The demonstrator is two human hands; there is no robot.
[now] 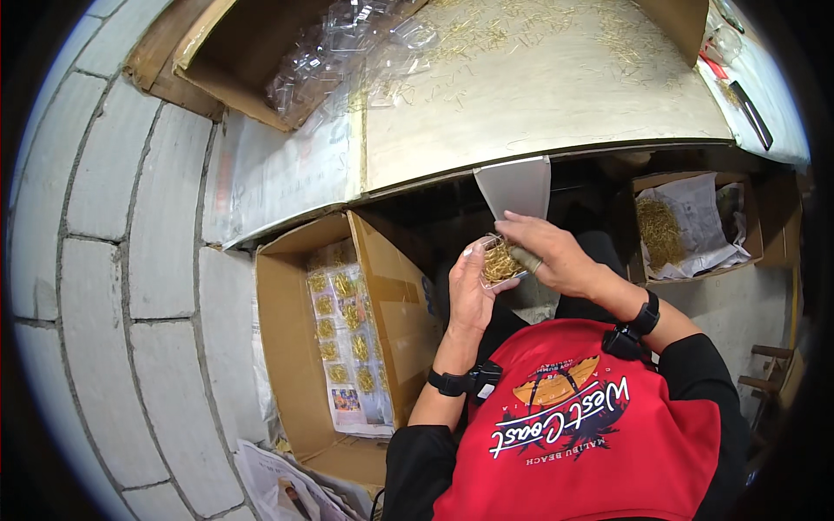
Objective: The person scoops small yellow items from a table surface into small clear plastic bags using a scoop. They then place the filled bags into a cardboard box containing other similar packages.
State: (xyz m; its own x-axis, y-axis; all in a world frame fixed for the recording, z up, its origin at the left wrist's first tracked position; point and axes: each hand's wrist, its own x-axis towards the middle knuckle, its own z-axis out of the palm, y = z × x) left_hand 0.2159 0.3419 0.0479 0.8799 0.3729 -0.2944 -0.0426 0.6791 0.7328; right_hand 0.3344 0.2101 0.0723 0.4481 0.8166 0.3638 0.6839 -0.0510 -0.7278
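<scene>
My left hand (472,293) is closed around a small clear plastic box (502,283) in front of my lap. Thin gold-coloured pieces (498,261), like pins, fill this box; their exact kind is too small to tell. Over its far right side lies my right hand (560,258), its fingers stretched out and its covered thumb beside the pieces. A grey-white chute-like piece (516,186) slopes from the table edge just beyond my fingers. To my left, an open cardboard carton (395,304) holds rows of similar filled boxes (343,317) with newspaper around them.
Loose gold pieces (486,35) are scattered on the pale tabletop (539,113). Clear plastic boxes (347,43) spill from a tipped carton (228,74) at the far left. A newspaper-lined box (705,267) with a gold heap (660,233) stands at right. A black-handled tool (751,115) lies far right.
</scene>
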